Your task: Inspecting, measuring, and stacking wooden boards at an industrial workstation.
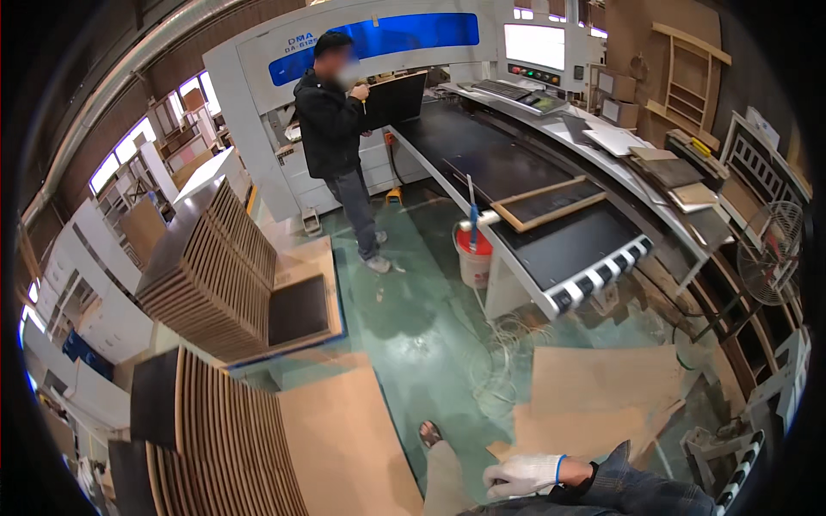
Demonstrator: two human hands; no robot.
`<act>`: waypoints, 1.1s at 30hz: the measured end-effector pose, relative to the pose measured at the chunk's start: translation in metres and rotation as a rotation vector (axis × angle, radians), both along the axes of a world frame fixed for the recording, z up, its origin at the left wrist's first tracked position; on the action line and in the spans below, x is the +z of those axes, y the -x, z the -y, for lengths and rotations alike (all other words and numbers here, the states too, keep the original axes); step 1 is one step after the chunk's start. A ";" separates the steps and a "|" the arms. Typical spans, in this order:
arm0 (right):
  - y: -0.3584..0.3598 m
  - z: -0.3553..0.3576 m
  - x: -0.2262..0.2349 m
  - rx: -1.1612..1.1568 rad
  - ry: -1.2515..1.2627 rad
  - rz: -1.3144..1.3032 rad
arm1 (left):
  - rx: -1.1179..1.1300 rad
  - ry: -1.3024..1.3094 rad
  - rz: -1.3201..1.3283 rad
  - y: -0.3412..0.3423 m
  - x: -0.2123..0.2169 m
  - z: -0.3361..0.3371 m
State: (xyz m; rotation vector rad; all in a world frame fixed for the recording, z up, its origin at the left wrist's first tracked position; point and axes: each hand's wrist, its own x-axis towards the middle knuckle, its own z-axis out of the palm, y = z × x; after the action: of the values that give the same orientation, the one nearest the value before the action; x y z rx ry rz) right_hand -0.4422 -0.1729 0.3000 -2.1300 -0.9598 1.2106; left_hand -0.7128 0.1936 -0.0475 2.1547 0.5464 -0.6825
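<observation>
My right hand (pixel 520 475), in a white knit glove with a blue cuff, is held in front of my body at the lower edge. Its fingers are curled together, and nothing shows in them. Below and beyond it lie brown cardboard sheets (pixel 602 383) on the floor, apart from the hand. My left hand is out of the picture. At the lower left stands a stack of dark panels with wooden edges (pixel 228 430), beside a bare tan board (pixel 344 430). A second stack of such panels (pixel 206 275) is farther back.
A co-worker in black (pixel 331 120) holds a dark panel (pixel 397 101) at a large machine (pixel 249 77). A long black-topped table (pixel 465 159) bears a wooden frame (pixel 540 203). Nearby are a red-and-white bucket (pixel 473 258), loose hoses (pixel 499 365) and a fan (pixel 774 254).
</observation>
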 end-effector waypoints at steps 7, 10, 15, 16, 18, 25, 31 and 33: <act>-0.240 -0.101 0.017 -0.132 -0.078 0.046 | -0.283 -0.285 0.192 -0.263 0.062 -0.087; -0.331 -0.119 0.033 -0.180 -0.175 0.064 | 0.305 0.277 0.112 -0.370 0.033 -0.149; -0.483 -0.152 0.006 -0.170 0.019 0.062 | 0.149 -0.180 0.376 -0.565 -0.049 -0.251; -0.507 -0.154 -0.013 -0.176 -0.022 0.111 | 0.400 0.247 0.267 -0.618 -0.049 -0.246; -0.573 -0.165 -0.021 -0.153 -0.081 0.157 | 0.277 0.127 0.304 -0.695 -0.051 -0.238; -0.712 -0.200 0.030 -0.261 -0.041 0.073 | 0.149 0.051 0.181 -0.793 -0.036 -0.229; -0.769 -0.237 0.041 -0.343 -0.090 0.136 | -0.221 -0.052 0.112 -0.893 -0.038 -0.292; -0.778 -0.249 0.042 -0.433 -0.099 0.131 | -0.388 -0.094 0.080 -0.921 -0.035 -0.314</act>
State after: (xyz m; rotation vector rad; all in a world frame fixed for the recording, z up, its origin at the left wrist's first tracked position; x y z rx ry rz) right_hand 0.3359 0.0759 0.3423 -2.2068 -0.5512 0.8029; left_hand 0.2079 0.5073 -0.0828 2.3923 0.1170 -0.7843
